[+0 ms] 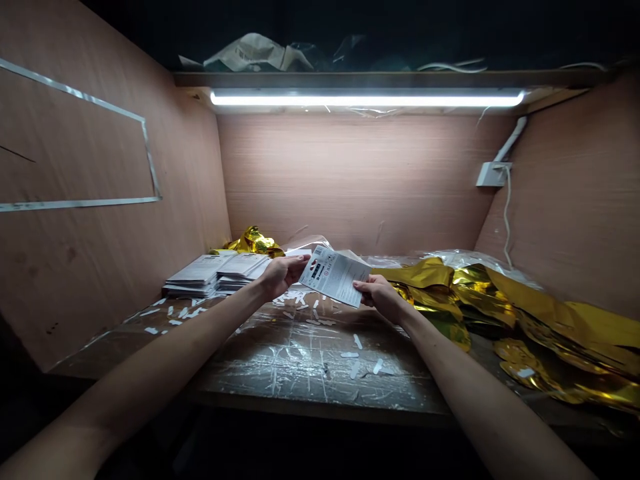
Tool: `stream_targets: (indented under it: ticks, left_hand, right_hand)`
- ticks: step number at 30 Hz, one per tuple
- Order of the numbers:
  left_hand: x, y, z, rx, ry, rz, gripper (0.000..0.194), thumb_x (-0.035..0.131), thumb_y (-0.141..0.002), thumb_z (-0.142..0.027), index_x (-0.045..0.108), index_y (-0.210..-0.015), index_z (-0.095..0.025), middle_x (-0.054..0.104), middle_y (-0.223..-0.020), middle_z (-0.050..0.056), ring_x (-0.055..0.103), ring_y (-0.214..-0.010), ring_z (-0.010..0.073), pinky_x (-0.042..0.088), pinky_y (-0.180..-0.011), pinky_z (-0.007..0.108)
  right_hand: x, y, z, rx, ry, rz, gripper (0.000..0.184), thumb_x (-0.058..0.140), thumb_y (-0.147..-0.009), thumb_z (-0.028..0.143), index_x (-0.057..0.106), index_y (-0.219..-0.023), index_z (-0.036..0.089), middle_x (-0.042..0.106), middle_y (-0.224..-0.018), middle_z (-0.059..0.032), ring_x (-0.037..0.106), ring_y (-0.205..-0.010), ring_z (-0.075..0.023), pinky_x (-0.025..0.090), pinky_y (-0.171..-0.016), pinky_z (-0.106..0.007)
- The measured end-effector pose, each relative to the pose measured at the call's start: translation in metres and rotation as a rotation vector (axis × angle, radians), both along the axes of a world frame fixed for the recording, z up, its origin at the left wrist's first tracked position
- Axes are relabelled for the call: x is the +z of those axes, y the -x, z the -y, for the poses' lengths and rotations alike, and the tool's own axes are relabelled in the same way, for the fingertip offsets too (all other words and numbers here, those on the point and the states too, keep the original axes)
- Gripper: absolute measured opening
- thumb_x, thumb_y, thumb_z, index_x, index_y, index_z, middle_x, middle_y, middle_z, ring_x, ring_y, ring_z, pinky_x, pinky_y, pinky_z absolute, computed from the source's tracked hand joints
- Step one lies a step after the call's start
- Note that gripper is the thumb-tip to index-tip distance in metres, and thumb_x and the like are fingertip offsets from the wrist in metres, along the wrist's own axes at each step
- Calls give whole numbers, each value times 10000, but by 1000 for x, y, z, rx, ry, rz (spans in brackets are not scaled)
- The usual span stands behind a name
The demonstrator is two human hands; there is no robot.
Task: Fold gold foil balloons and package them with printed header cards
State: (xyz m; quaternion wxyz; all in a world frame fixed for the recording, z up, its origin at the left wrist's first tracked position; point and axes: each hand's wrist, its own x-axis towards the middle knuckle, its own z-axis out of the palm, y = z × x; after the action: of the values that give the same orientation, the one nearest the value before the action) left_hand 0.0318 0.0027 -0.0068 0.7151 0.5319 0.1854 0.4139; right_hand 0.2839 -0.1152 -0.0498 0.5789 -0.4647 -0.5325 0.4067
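Note:
Both my hands hold one white printed packet (334, 275) above the middle of the bench. My left hand (281, 273) pinches its left edge, fingers closed on it. My right hand (379, 294) grips its lower right corner, fingers also closed. The packet is tilted, its printed face toward me, with a small red and black mark near its top left. Stacks of similar white packets (210, 274) lie on the bench just left of my left hand.
Crumpled gold foil sheets (505, 300) cover the bench's right side, with another gold wad (256, 241) at the back left. Small white strips (357, 341) litter the taped benchtop (300, 363). Wooden walls enclose three sides; a light bar (367, 99) glows overhead.

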Motion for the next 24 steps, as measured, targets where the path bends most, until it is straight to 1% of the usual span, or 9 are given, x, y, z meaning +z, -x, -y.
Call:
stream_targets:
  ticks: [2, 4, 8, 11, 15, 17, 21, 24]
  left_hand:
    - [0, -1, -1, -1, 24, -9, 223, 551, -969, -135, 750, -1050, -72, 791, -1021, 182, 760, -926, 228, 597, -829, 318]
    - [-2, -2, -1, -2, 38, -12, 228, 551, -971, -151, 746, -1063, -76, 789, -1044, 183, 759, -949, 242, 604, -840, 340]
    - [-6, -6, 1, -35, 38, -14, 253, 532, -984, -166, 748, -1088, -83, 784, -1076, 177, 759, -950, 252, 608, -882, 386]
    - [-10, -10, 8, -43, 55, -16, 254, 524, -992, -173, 748, -1067, -79, 786, -1036, 184, 762, -911, 262, 610, -881, 413]
    - [-13, -12, 11, -29, 70, 1, 246, 524, -997, -174, 744, -1053, -80, 786, -1038, 181, 761, -908, 256, 606, -891, 411]
    - [-13, -11, 9, -39, 68, 9, 253, 519, -1000, -177, 748, -1058, -88, 786, -1056, 178, 761, -913, 255, 603, -902, 420]
    - [-10, -7, 5, -95, 57, -1, 307, 474, -1019, -187, 756, -1098, -93, 780, -1108, 180, 752, -979, 258, 586, -946, 425]
    - [-8, -6, 8, -90, 64, 4, 311, 463, -1021, -176, 758, -1085, -98, 789, -1067, 169, 754, -965, 253, 569, -984, 444]
  right_hand:
    - [1, -2, -1, -55, -37, 3, 360, 808, -658, 417, 534, -637, 185, 499, -508, 23, 394, -448, -81, 248, -426, -232]
    - [2, -4, -3, -83, -63, 4, 353, 793, -661, 419, 527, -635, 190, 496, -502, 24, 387, -440, -80, 239, -419, -232]
    - [2, -6, -6, -114, -71, -8, 352, 789, -649, 427, 529, -640, 191, 489, -495, 26, 371, -427, -78, 209, -402, -231]
    - [1, -6, -6, -119, -83, -28, 362, 797, -649, 430, 527, -648, 189, 483, -517, 32, 371, -441, -74, 228, -407, -226]
    - [-1, -9, -4, -121, -86, -22, 389, 804, -668, 441, 504, -635, 195, 448, -513, 45, 335, -441, -68, 236, -412, -229]
    - [0, -11, -4, -129, -83, -12, 393, 807, -673, 445, 503, -641, 198, 443, -511, 47, 334, -438, -71, 236, -410, -231]
    - [2, -14, -4, -175, -82, 19, 375, 811, -668, 447, 535, -667, 193, 466, -513, 38, 383, -450, -87, 271, -418, -231]
    - [2, -12, -5, -192, -101, 23, 369, 801, -688, 450, 540, -660, 190, 468, -507, 36, 380, -449, -85, 264, -418, -231]
